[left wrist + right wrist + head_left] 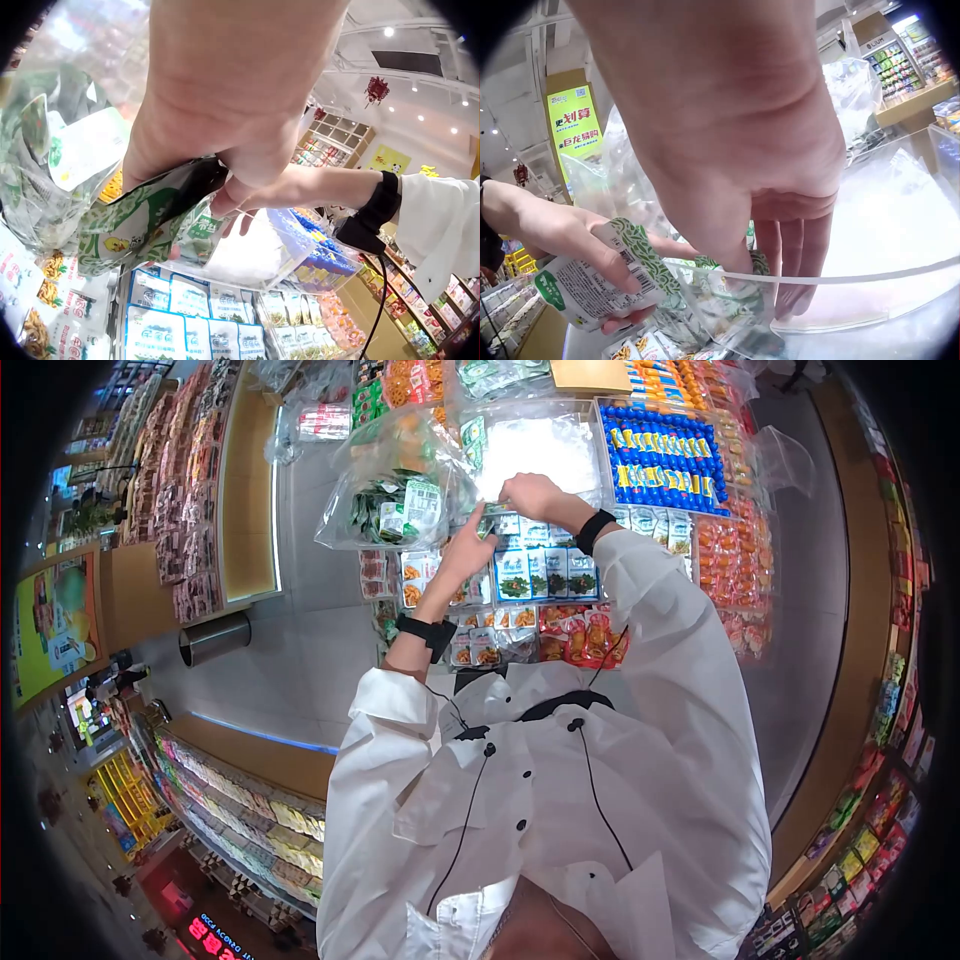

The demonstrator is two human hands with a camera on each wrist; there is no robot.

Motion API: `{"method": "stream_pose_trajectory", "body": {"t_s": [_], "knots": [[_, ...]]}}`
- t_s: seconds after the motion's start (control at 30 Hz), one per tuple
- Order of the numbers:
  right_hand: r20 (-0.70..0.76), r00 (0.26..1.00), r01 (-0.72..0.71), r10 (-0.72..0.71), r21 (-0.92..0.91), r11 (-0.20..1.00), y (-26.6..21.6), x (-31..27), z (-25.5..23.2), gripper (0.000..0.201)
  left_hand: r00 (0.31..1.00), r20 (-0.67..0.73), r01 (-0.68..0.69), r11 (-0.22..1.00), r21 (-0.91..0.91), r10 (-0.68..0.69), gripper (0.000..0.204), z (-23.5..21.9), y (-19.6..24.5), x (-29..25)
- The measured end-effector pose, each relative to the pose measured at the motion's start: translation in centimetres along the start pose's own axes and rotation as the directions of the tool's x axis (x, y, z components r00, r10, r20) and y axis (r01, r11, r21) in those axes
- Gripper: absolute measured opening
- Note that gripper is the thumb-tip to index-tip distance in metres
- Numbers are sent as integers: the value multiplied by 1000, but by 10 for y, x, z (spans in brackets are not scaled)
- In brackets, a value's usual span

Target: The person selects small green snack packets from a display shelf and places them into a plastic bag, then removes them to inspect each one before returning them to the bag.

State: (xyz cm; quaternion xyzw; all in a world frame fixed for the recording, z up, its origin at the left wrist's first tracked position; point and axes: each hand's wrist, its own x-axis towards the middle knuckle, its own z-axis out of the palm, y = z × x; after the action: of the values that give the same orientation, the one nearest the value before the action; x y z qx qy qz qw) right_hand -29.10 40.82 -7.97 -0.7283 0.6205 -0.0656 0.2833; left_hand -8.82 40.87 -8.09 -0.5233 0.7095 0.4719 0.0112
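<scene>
My left hand [466, 554] holds a green-and-white snack packet [124, 229], its barcoded back turned toward the right wrist camera. Reaching over the wall of a clear acrylic bin [855, 282], my right hand [531, 496] has its thumb and index finger pinched at a small green-patterned packet [731, 289]; the other fingers [791, 247] point down inside. The pinch is partly hidden behind the palm. Much of the bin shows a bare white bottom, with packets along its left side. Left of both hands lies a large clear plastic bag [345, 505] with more green packets inside.
Blue-edged white packets [545, 573] fill the section nearer me. To the bin's right is a box of blue-and-yellow snacks [665, 455]. Red packets [585, 638] lie closest to my body. Wooden-edged shelves [250, 490] stand across the aisle.
</scene>
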Motion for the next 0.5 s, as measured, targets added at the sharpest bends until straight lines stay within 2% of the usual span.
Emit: {"method": "stream_pose_trajectory", "body": {"t_s": [0.03, 0.17, 0.23, 0.3, 0.37, 0.5], "knots": [[16, 1000, 17, -16, -63, 998, 0, 4, 1, 23, 1000, 2, -5, 1000, 4, 5, 78, 1, -2, 2], [36, 998, 53, -50, -60, 997, 15, 26, 18, 29, 999, 20, 43, 998, -37, -42, 75, -1, -5, 7], [88, 990, 113, -113, 7, 994, 22, 30, 17, 32, 999, 20, 37, 998, -41, -37, 74, 0, -9, 9], [62, 993, 96, -100, 71, 993, 28, 26, 18, 32, 995, -66, -69, 998, 1, 69, 70, 0, -12, 9], [13, 996, 80, -83, 174, 982, 31, 19, 19, 32, 994, -73, -78, 997, 10, 78, 70, -1, -15, 10], [64, 997, 22, -39, 247, 969, 36, 14, 20, 34, 994, -77, -78, 997, 20, 79, 70, 2, -18, 9]]}}
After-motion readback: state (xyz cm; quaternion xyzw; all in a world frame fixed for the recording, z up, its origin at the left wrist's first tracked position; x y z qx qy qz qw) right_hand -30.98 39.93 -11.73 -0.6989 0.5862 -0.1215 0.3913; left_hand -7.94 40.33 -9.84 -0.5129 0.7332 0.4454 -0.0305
